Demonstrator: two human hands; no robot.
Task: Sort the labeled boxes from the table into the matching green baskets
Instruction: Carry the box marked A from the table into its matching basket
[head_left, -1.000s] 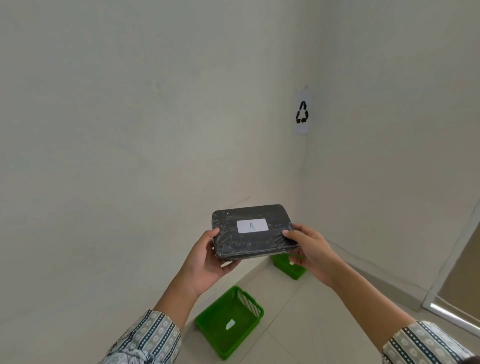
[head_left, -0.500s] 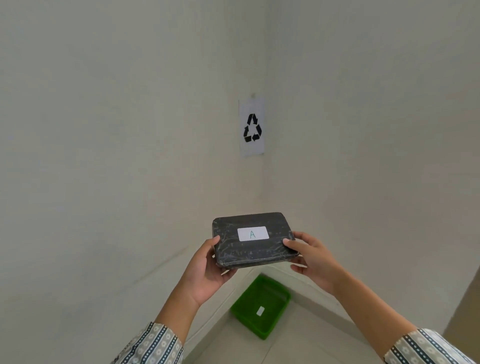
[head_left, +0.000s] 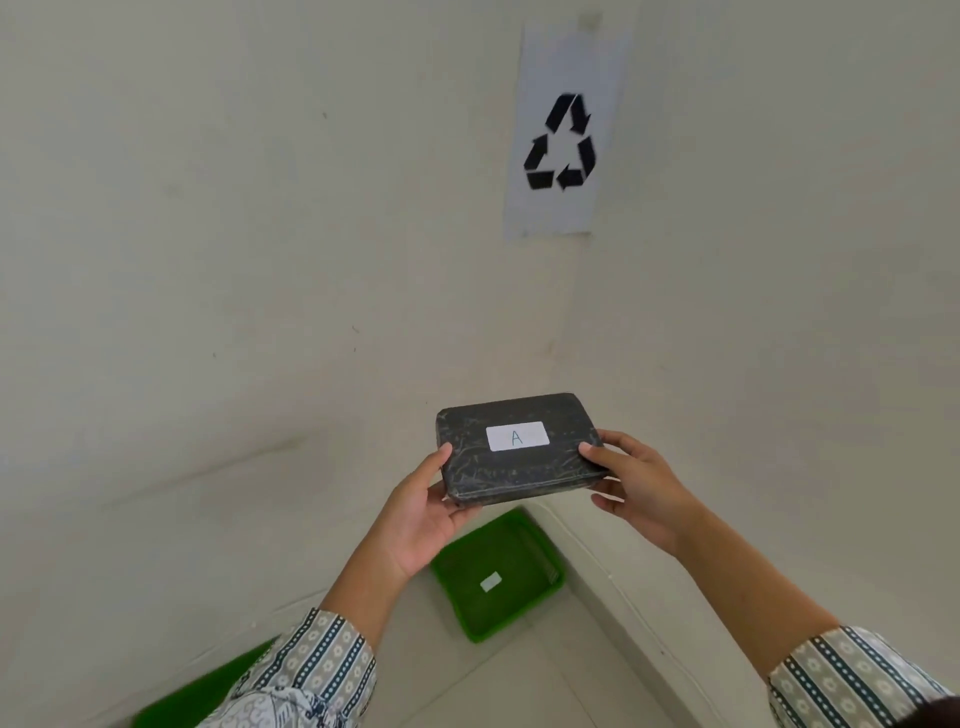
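Both arms reach forward and upward from the lower edge of the view, forearms bare, patterned sleeves pushed back near the elbows. The left hand (head_left: 422, 512) is cupped, thumb on top and fingers curled underneath what it holds. The right hand (head_left: 640, 492) mirrors it, thumb lying on top, fingers spread below, wrist slightly bent.

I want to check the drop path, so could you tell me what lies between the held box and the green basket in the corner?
Nothing: the head view shows only air between the box and the green basket below.
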